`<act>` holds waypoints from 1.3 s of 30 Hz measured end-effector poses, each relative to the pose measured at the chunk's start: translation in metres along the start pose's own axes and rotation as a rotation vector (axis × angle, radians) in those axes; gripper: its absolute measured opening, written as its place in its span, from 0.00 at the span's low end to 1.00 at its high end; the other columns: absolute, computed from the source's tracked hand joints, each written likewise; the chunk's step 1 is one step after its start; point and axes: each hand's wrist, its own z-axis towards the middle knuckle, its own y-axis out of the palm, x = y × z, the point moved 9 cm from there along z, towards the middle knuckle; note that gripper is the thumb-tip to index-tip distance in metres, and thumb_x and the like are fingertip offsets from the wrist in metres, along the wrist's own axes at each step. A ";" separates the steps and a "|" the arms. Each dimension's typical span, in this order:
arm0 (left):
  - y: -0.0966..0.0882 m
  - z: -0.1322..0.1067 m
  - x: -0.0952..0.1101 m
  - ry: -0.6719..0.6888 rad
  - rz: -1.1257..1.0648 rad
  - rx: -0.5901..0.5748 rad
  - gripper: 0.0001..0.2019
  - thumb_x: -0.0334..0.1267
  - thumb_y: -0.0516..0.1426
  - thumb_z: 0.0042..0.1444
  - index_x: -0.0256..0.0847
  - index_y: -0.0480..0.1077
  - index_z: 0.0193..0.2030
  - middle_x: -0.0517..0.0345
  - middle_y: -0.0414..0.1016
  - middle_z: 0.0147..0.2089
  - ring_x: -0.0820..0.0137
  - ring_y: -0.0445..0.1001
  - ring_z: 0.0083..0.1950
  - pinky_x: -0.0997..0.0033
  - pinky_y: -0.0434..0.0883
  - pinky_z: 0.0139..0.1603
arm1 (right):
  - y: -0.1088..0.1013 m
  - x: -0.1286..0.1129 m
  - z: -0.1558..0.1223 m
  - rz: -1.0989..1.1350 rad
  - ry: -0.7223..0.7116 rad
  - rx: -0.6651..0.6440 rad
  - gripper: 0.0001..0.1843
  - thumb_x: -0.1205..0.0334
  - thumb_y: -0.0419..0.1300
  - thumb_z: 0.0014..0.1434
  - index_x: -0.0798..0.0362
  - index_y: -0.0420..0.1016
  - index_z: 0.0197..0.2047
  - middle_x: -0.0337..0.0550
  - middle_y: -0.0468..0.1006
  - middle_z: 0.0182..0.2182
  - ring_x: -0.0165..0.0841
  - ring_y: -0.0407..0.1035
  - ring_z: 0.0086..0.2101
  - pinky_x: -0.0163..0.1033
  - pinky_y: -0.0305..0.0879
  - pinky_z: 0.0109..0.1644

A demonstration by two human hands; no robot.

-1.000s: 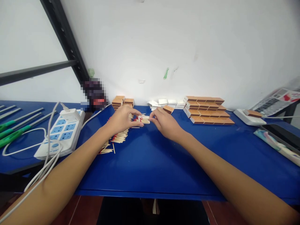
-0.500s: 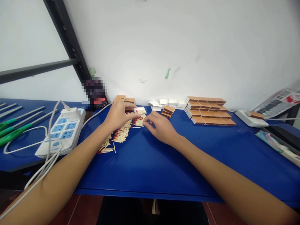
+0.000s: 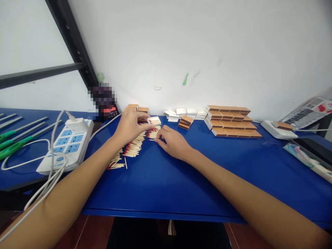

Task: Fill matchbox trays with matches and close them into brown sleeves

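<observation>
My left hand (image 3: 129, 127) holds a small white matchbox tray (image 3: 155, 119) between thumb and fingers, just above the table. Some matches show inside the tray. My right hand (image 3: 174, 143) is low at the table, its thumb and forefinger closed at the end of a single match (image 3: 151, 139). Beside it, partly under the tray, lies a small heap of red-tipped matches (image 3: 153, 133). A longer heap of loose matches (image 3: 133, 148) spreads below my left hand, partly hidden by the wrist.
Stacked brown matchboxes (image 3: 229, 121) stand by the wall, with white trays (image 3: 181, 111) and tilted matchboxes (image 3: 185, 122) left of them. A power strip (image 3: 68, 145) with white cables lies at left, near green-handled tools (image 3: 17, 147). At right are a white adapter (image 3: 276, 130) and a phone (image 3: 315, 150).
My right hand has moved slightly left and down, its fingertips now at the lone match on the table. My left hand keeps holding the tray in nearly the same place.
</observation>
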 end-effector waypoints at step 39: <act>0.017 -0.003 0.011 0.017 -0.169 -0.196 0.16 0.48 0.76 0.50 0.44 0.85 0.43 0.55 0.88 0.43 0.59 0.84 0.46 0.61 0.78 0.50 | -0.047 0.006 -0.010 -0.125 -0.061 0.253 0.08 0.60 0.55 0.76 0.51 0.74 0.47 0.49 0.74 0.44 0.40 0.70 0.42 0.41 0.62 0.41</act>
